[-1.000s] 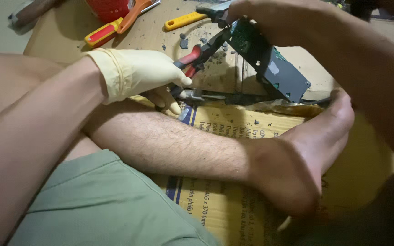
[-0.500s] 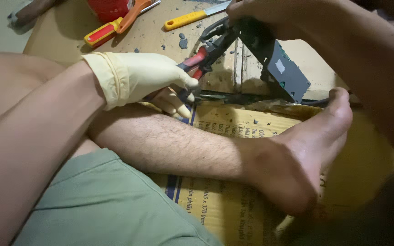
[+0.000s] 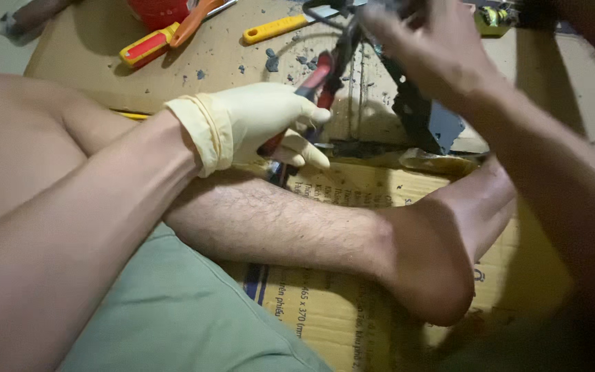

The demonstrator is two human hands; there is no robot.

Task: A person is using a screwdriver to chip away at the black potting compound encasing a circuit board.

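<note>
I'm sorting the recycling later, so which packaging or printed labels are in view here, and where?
Flattened cardboard box: brown, spread on the floor under the leg and foot, printed with dark blue stripes and text.
Second cardboard sheet: plain brown, at the top under the tools.
No screens or signs show.

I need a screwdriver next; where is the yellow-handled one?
In the head view, the yellow-handled screwdriver lies at top centre on the cardboard, beyond the gloved left hand.
</note>
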